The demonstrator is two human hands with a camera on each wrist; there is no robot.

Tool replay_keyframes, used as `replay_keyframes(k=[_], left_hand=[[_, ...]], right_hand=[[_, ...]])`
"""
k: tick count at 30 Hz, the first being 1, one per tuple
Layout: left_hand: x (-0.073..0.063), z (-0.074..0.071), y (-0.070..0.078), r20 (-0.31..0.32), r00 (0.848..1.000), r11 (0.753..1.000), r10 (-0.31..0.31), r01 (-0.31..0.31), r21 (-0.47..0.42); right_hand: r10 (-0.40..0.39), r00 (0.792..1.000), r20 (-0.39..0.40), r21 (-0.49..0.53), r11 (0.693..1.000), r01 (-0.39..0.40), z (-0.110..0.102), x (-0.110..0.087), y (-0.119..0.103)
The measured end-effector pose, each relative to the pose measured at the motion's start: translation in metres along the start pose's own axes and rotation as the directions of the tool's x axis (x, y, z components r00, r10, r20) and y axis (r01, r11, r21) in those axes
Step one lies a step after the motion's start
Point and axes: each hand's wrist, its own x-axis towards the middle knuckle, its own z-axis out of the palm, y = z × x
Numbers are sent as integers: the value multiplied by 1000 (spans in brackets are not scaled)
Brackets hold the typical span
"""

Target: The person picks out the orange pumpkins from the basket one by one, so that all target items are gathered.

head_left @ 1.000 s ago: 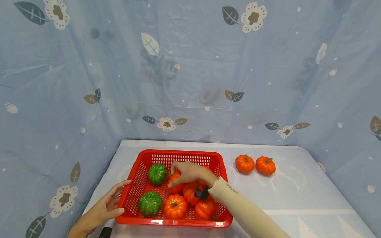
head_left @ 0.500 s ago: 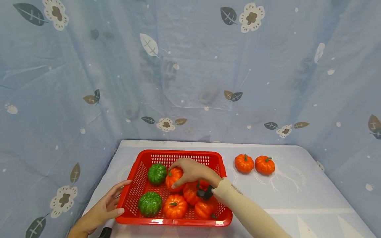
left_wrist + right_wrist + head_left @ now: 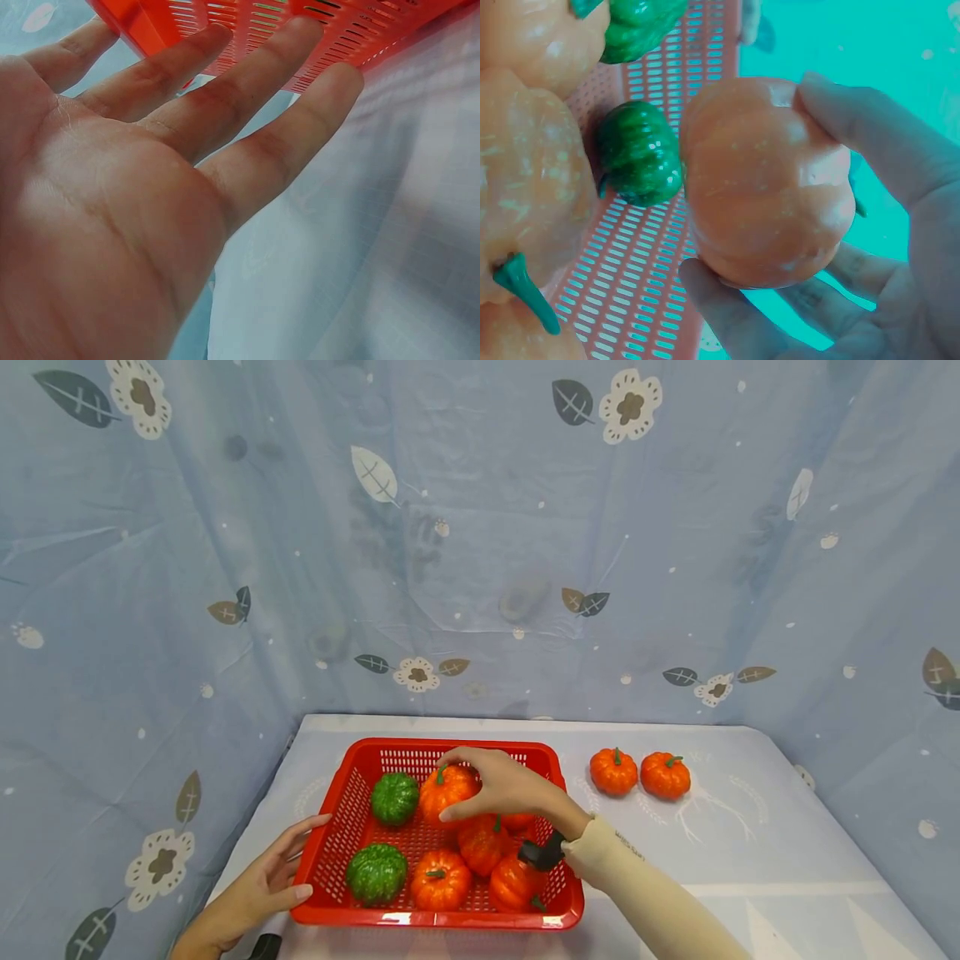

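Thumb and fingertips of my right hand (image 3: 506, 781) grip an orange toy pumpkin (image 3: 442, 797) with a green stem, over the back middle of a red plastic basket (image 3: 438, 920). In the right wrist view, the held pumpkin (image 3: 772, 187) fills the space between thumb and fingers. Several more orange pumpkins (image 3: 441, 880) lie in the basket's right and front part, one partly hidden behind my right hand. Two green pumpkins (image 3: 394, 799) sit along its left side. My left hand (image 3: 262, 881) rests against the basket's left side, and its fingers (image 3: 262, 150) are extended toward the slotted wall.
Two orange pumpkins (image 3: 612, 772) stand side by side on the white-covered table (image 3: 750, 852), right of the basket. A blue patterned curtain (image 3: 480, 568) hangs behind the table and along both sides.
My right hand has raised the orange pumpkin from among the others and drawn it slightly back and to the right. The left hand and basket keep their places.
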Motion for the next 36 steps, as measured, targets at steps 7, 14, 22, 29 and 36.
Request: replay_keyframes(k=[7,14,22,29,36], left_hand=[[1,0,0,7,1000,1000,-3,3,-9],[3,1,0,5,1000,1000,-18,18,-8],[3,2,1,-2,1000,1000,-19,19,-11],[2,3,2,-15,999,999,-38,38,-26],[2,1,-1,-42,997,998,-60,59,-29]], right_hand=[[-9,999,-47,44,999,11,-14,-14,0],[8,995,-95,83,997,-1,-23,-27,8],[-2,988,-154,56,998,11,-28,-41,20],[13,977,-214,40,999,-4,-34,-55,31],[35,964,-264,18,999,-31,-40,-68,41]])
